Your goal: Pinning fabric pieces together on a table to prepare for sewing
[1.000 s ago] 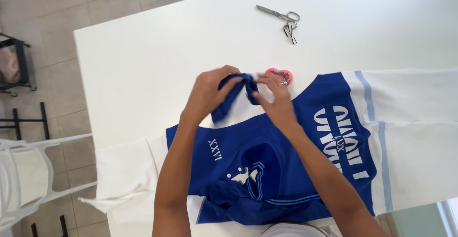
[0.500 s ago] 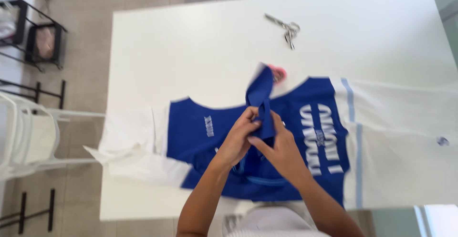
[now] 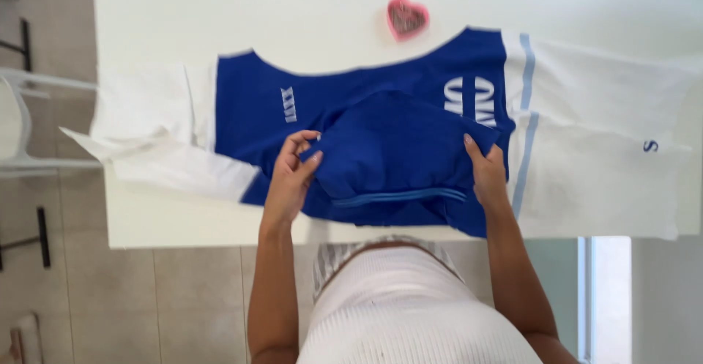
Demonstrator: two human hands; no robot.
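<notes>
Blue-and-white jersey [image 3: 381, 108] lies flat across the white table [image 3: 220, 12], spanning most of its width, bottom hem at the near edge. Left hand [image 3: 289, 177] pinches the left corner of a folded-over blue flap, fingers closed on the fabric. Right hand [image 3: 485, 170] clamps the flap's right corner, thumb under, fingers on top. Pink heart-shaped box [image 3: 407, 17] sits just beyond the jersey's collar, toward the far edge

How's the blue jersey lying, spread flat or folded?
Partly folded: the jersey has its lower part doubled up, left hand and right hand gripping that flap.
</notes>
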